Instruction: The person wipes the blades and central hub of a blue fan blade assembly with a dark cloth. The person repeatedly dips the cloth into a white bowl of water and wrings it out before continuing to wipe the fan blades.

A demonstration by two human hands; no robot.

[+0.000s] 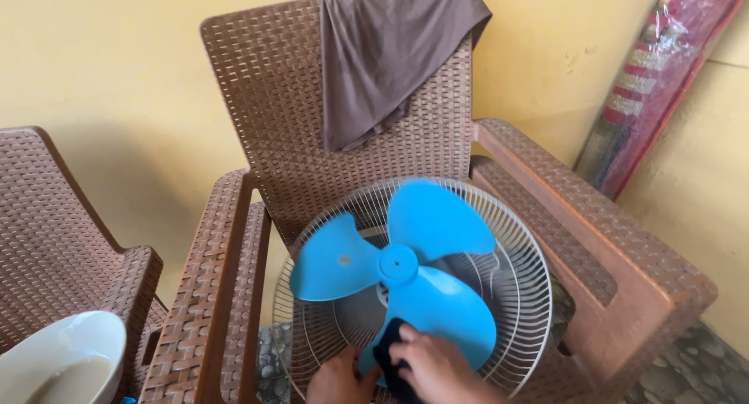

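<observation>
Hands (390,369) press dark cloth (388,343) against blue fan blade (425,295).

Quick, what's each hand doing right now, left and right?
Left hand: fingers curled against the lower blue fan blade; a grip cannot be told.
Right hand: closed on a dark cloth pressed to that blade.
</observation>
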